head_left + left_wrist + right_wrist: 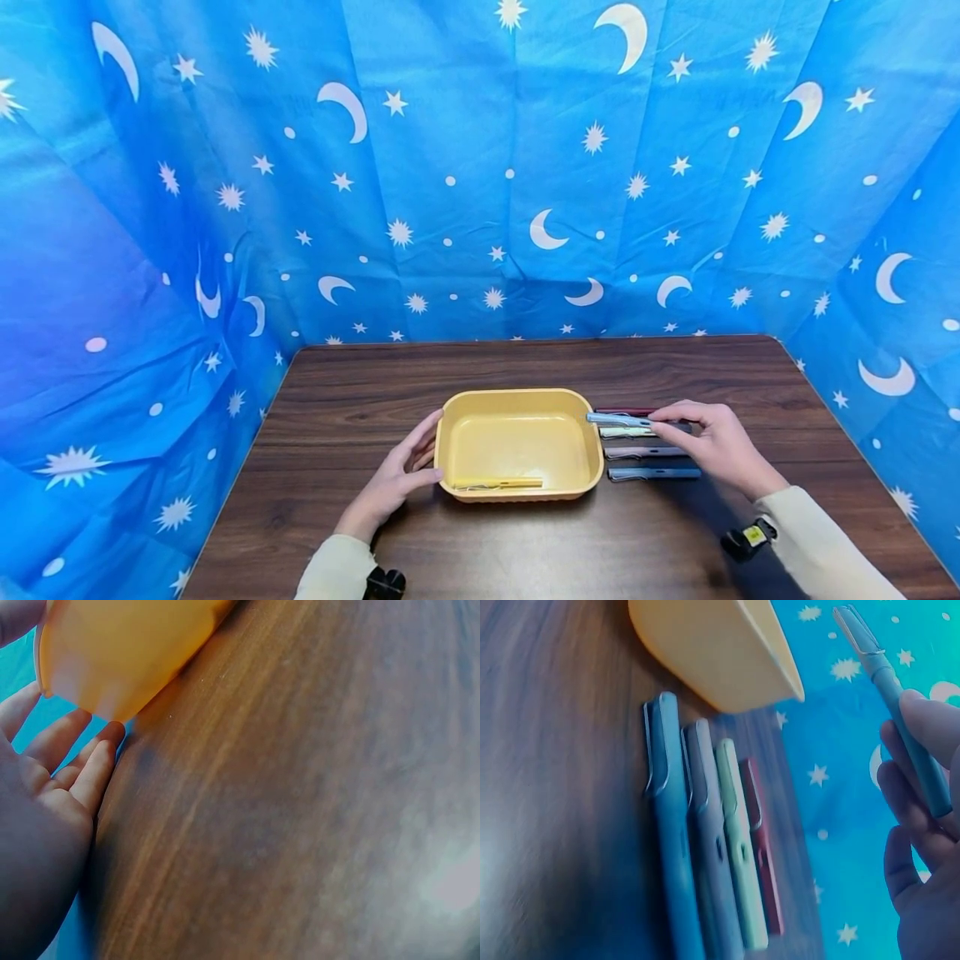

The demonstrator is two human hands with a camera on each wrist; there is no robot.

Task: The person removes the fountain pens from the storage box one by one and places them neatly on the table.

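Note:
My right hand pinches a light blue pen with a wire clip between thumb and fingers. It is held raised, its clip end just over the right rim of the yellow tray. In the right wrist view, the pen slants up from the fingers, clear of the other pens. My left hand rests against the tray's left side, fingers loosely spread along the outer wall and thumb near the front corner. A yellow pen lies inside the tray along its front wall.
Right of the tray, several pens lie side by side on the dark wood table: a blue pen, a greyish-purple pen, a light green pen and a dark red pen. A blue star-patterned cloth surrounds the table.

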